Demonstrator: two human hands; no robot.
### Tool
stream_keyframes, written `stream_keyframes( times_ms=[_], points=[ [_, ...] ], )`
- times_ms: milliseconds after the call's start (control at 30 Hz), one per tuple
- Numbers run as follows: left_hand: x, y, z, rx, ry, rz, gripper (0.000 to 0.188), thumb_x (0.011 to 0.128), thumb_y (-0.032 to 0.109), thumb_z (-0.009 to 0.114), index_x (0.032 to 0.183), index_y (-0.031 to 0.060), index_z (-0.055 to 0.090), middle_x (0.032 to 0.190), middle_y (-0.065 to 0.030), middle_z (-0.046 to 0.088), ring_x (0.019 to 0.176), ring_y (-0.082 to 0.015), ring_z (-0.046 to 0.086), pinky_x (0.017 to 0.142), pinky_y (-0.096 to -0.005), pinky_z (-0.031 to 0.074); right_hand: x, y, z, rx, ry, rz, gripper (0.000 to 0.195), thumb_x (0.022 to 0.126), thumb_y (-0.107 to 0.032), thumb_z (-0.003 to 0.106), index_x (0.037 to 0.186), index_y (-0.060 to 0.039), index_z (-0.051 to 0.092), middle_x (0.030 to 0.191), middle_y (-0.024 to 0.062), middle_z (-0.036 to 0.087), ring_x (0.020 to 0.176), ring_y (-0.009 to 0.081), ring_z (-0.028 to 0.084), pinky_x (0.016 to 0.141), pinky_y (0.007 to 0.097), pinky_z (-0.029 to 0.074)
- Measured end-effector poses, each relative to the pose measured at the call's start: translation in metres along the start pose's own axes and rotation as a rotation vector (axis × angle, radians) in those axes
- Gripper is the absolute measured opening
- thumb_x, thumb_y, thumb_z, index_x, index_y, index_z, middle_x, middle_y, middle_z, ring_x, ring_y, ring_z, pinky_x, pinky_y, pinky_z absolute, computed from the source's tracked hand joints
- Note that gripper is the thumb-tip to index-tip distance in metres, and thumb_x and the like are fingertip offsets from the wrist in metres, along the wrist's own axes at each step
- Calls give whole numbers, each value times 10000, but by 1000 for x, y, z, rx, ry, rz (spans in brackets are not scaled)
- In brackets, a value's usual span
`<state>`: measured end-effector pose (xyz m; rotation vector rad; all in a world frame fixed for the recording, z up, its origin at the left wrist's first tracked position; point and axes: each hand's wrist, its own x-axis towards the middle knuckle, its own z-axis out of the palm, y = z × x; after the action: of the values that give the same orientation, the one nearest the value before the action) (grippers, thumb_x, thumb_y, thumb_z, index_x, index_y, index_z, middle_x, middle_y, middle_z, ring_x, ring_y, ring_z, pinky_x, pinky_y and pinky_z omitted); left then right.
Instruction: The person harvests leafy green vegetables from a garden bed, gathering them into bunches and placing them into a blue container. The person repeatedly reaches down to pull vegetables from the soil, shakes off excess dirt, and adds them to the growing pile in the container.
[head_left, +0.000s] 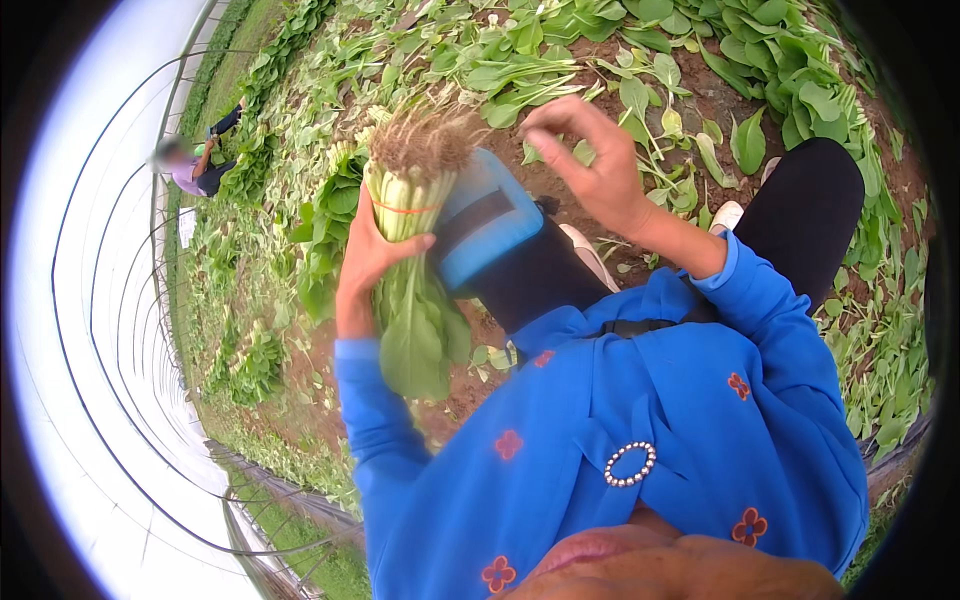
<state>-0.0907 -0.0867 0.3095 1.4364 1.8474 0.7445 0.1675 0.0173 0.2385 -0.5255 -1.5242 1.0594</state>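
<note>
My left hand (373, 251) grips a bunch of leafy greens (409, 199), its thumb across the pale stems. The bunch is held roots up, leaves hanging down. An orange band (407, 208) circles the stems just below the tangled brown roots (427, 139). To the right of the roots, my right hand (592, 161) is raised, fingers loosely bent and a little blurred. I see nothing held in it. Behind the bunch, a blue pad with a dark strap (495, 217) covers my knee.
Loose greens (517, 75) and cut leaves litter the brown soil. Tied bunches (330, 210) lie left of my left hand, with more (255, 360) farther off. Uncut leafy plants (780, 60) stand at upper right. Another person (196, 166) crouches at far left, near the hooped plastic tunnel wall (105, 225).
</note>
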Motion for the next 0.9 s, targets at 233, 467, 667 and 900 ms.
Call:
stream_keyframes(
  times_ms=[233, 467, 667, 900],
  points=[
    [19, -3, -11, -16, -95, -106, 810, 553, 209, 830, 1235, 20, 435, 1118, -96, 568, 1007, -187, 549, 919, -316, 420, -5, 19, 77, -236, -145, -367, 123, 774, -129, 670, 833, -59, 589, 769, 58, 560, 678, 228, 595, 552, 317, 483],
    [15, -14, 1, 85, 42, -57, 725, 559, 232, 815, 1156, 29, 458, 1005, -109, 610, 902, -187, 592, 820, -315, 469, 0, 18, 94, -400, -79, -412, 130, 774, -142, 657, 763, -77, 545, 691, 45, 492, 550, 221, 551, 445, 326, 441],
    [8, -8, 10, 165, 112, -79, 732, 564, 253, 795, 1169, 26, 451, 993, -123, 622, 877, -201, 608, 801, -335, 485, -5, 17, 94, -372, -206, -371, 154, 771, -148, 635, 741, -67, 507, 699, 69, 481, 610, 235, 579, 499, 342, 452],
    [-24, -16, -16, -46, 194, -90, 802, 551, 253, 816, 1226, 25, 447, 1068, -103, 593, 926, -198, 590, 837, -332, 480, -9, 6, 71, -53, -294, -145, 184, 807, -127, 641, 975, -52, 623, 880, 71, 622, 722, 217, 624, 599, 300, 507]
  ],
)
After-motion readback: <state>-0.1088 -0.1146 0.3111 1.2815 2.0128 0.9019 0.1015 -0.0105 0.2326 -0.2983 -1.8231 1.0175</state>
